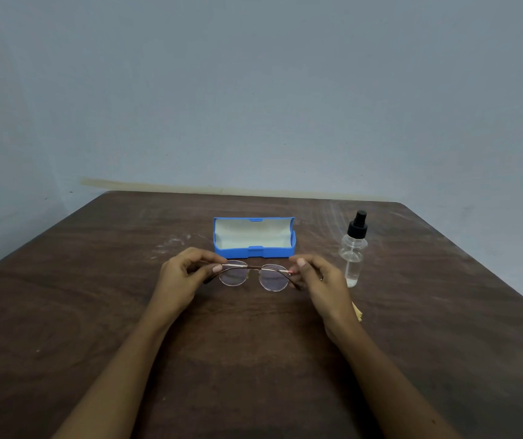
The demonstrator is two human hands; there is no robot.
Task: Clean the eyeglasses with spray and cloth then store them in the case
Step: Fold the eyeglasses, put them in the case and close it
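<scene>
I'm seeing left grip (187, 274) and right grip (320, 280) pinching glasses (253, 275) over a scuffed brown table (95, 312), case (253, 237) at twelve o'clock, spray (353, 251) at two, grey wall (253, 90) beyond.

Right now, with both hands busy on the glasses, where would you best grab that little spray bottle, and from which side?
Probably the clear round body of the spray bottle, below its black pump top, coming sideways from the side where the eyeglasses are, with the right hand, which is nearest. It stands upright, so that grip leaves the pump free to press.
</scene>
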